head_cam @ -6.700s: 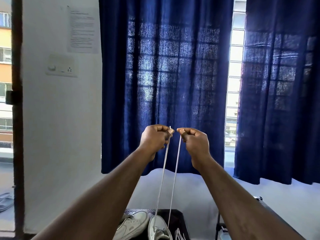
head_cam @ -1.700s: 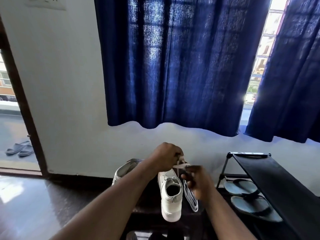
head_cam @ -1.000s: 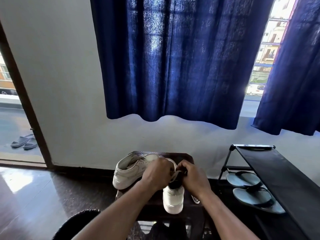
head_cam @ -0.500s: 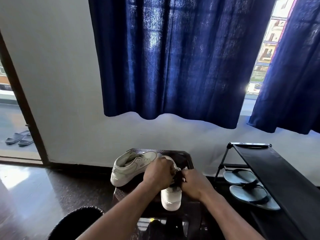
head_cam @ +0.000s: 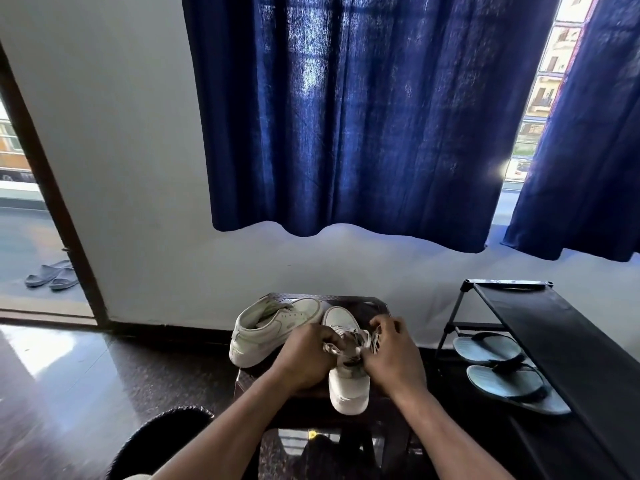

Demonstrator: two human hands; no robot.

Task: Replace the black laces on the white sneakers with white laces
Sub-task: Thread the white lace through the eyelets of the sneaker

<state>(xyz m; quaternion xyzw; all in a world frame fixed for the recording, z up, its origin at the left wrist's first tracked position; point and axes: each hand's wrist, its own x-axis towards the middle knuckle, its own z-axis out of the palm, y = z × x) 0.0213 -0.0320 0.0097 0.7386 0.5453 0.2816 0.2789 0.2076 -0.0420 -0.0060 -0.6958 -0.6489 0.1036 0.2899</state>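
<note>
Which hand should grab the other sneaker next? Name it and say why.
Left, probably. Both pinch the white lace, but the left hand is next to the other sneaker; the right hand is beyond the near sneaker and would have to cross it.

A: Check: any readable text, brand, number or sign?
B: None legible. Sneakers (head_cam: pixel 277 327): surfaces too blurred to make out any brand. Buildings through the window (head_cam: pixel 540 98): any signs are too small to read.
</note>
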